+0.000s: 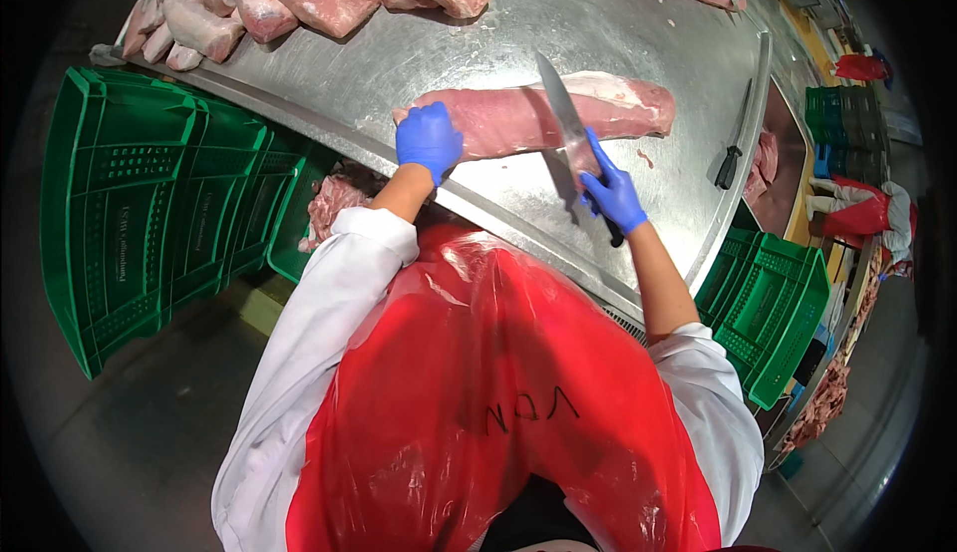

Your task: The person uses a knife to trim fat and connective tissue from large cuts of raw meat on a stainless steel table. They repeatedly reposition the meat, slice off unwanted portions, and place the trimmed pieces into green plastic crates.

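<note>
Steel table (598, 13), edged by a raised rim (766, 53). Gleams under bright light, most strongly toward the right side. Left of the table, tall green crates (120, 213) with slotted walls, near a yellowish ledge (249, 305). Lower on the table's left, dark grey floor (140, 422). Close beside the table's right edge, a green crate (773, 303). Farther right of the table, stacked green crates (842, 118) and grey tiled floor (857, 462), glossy in patches. Just below the table's near edge, a dark slotted grate (626, 325).
</note>
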A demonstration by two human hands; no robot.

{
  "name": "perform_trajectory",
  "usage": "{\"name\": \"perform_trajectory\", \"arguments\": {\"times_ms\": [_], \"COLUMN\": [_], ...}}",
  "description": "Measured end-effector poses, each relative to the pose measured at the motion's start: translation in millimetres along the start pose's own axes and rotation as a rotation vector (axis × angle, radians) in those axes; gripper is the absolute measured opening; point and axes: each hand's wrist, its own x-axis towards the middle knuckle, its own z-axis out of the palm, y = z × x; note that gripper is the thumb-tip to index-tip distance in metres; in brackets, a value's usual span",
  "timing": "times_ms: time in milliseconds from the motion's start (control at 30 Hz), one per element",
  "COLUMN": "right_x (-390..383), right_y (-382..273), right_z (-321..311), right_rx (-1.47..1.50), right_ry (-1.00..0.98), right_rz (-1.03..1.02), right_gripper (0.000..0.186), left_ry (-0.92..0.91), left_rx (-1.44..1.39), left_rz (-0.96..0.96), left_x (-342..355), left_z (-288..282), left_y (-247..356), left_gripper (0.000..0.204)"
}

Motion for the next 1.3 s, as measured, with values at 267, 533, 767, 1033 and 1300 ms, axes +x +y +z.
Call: {"name": "perform_trajectory", "arguments": {"times_ms": [267, 533, 767, 1033, 1300], "right_x": [87.7, 3.5, -16.2, 111.2, -24.9], "right_y": [-53.6, -37.2, -45.0, -109.2, -71.6], "right_z": [127.7, 115.9, 71.5, 169.3, 99.8], "right_rx": [-0.244, -0.415, -0.238, -0.341, -0.761], "right_ry": [-0.126, -0.387, -0.415, -0.226, -0.481], "right_rz": [-0.214, -0.093, 0.009, -0.162, -0.092], "right_gripper": [0.072, 0.076, 0.07, 0.069, 0.072], "left_ry": [-0.092, -0.032, -0.03, 0.12, 0.138], "left_rx": [-0.46, -0.822, -0.983, -0.747, -1.128], "left_rz": [-0.223, -0.328, -0.411, -0.064, -0.426], "left_x": [-7.0, -22.8, -49.7, -65.3, -88.1], "left_z": [6.7, 8.9, -29.0, -8.7, -16.8], "left_y": [-50.8, -67.7, -91.4, -92.3, -117.3], "left_gripper": [0.031, 0.016, 0.01, 0.015, 0.011]}}
